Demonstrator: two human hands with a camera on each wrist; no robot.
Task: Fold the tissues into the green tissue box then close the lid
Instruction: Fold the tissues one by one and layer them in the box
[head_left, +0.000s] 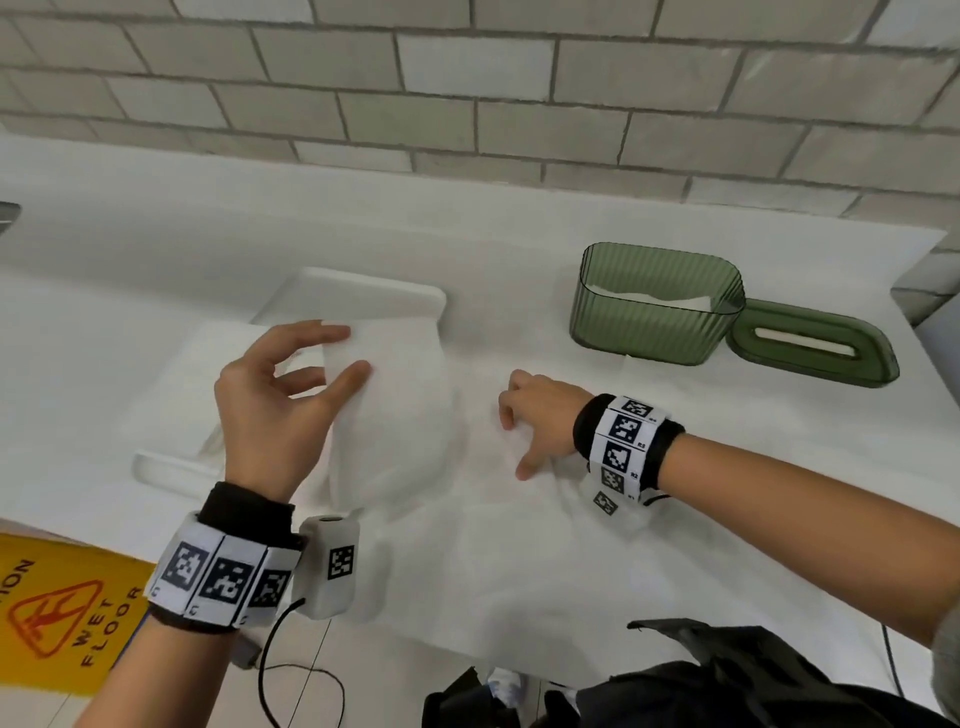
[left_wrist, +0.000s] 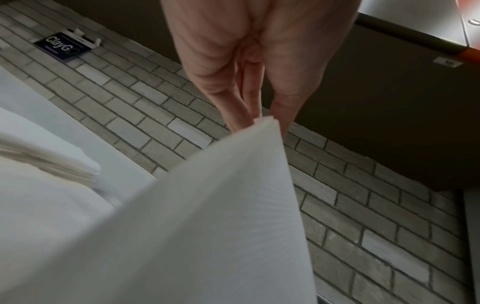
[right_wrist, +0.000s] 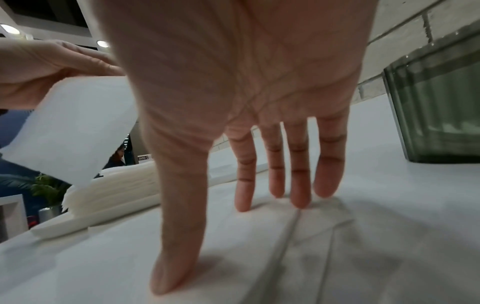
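- A white tissue is pinched at its upper corner between the thumb and fingers of the left hand and is held raised above the bench; the sheet hangs down from the pinch.
- In the left wrist view the pinched corner of the tissue is seen at the fingertips of the left hand.
- A stack of tissues is seen on a white tray, behind and below the raised sheet.
- The right hand is spread open, nothing being gripped; its fingertips and thumb are pressed on a white sheet laid flat on the bench.
- The green tissue box stands open on the bench, beyond and to the right of the right hand, apart from it; white tissue is seen inside it.
- The green lid, with a long slot, lies flat on the bench, touching the right side of the box.
- A yellow wet-floor sign is seen at the lower left, below the bench edge.
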